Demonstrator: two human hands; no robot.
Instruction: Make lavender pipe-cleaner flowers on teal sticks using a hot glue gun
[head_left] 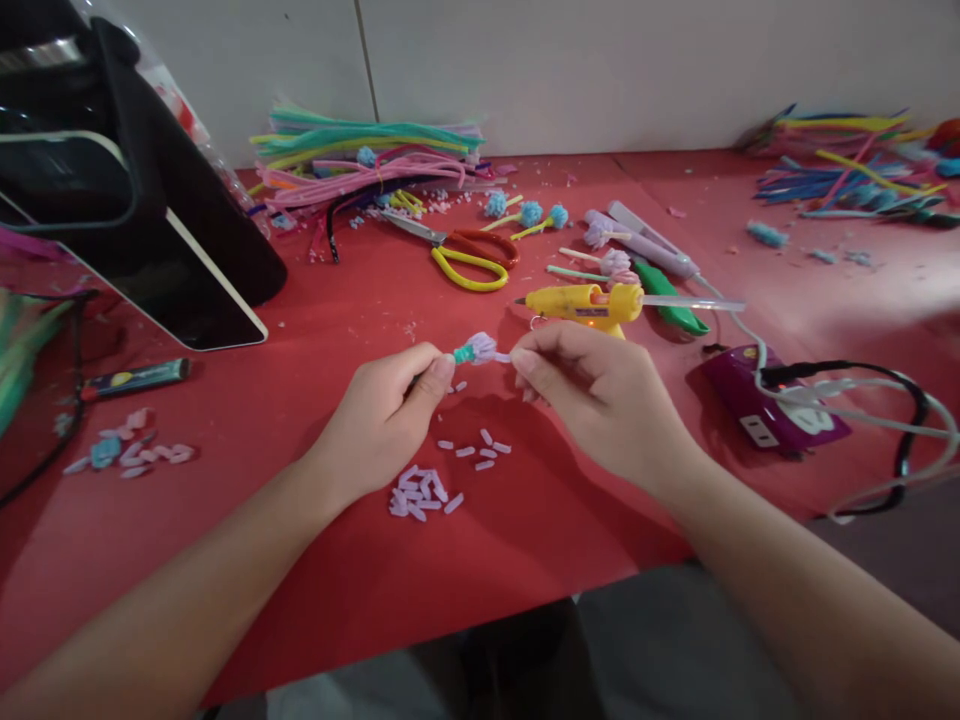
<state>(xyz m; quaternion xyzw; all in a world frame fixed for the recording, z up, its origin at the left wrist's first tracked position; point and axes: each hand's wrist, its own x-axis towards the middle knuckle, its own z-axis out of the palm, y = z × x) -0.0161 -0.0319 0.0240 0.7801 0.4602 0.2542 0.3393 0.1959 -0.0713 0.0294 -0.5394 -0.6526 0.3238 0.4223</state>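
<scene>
My left hand point(386, 420) is closed in a pinch on the stem of a small pipe-cleaner flower point(477, 350) with a teal base and a lilac fuzzy head. My right hand point(592, 395) is also closed, its fingertips pinching the lilac end of the same flower from the right. Both hands hover just above the red table point(315, 560). Below them lie several short lilac pipe-cleaner bits point(424, 492). A yellow glue gun point(589, 303) lies just behind my right hand.
Scissors with red and yellow handles point(469, 255), finished little flowers point(532, 212) and a heap of coloured pipe cleaners point(367, 155) lie farther back. A purple power strip point(772, 405) with cables sits right. A black bag point(112, 190) stands left; more pipe cleaners point(847, 165) lie far right.
</scene>
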